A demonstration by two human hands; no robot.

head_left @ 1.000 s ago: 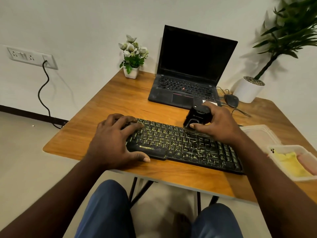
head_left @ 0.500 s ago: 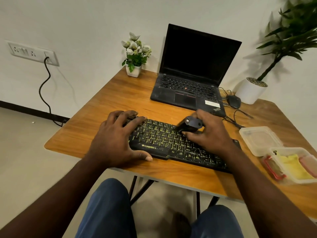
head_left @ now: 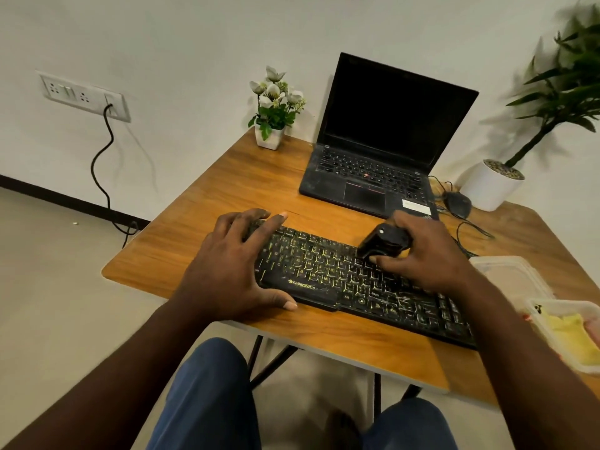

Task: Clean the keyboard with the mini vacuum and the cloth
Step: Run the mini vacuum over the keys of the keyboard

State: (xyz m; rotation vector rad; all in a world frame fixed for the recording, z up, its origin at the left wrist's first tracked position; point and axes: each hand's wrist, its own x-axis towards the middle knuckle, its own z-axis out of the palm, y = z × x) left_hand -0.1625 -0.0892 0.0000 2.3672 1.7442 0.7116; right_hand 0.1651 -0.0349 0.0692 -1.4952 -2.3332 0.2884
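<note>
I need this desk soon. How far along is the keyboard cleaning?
Midway at best. Done: the mini vacuum is out. In hand: the right hand grips it nozzle-down on the keyboard, upper middle rows, while the left hand presses the left end. Left: pale marks show on lower right keys, and the yellow cloth lies in its clear container, so wiping is not yet begun.
</note>
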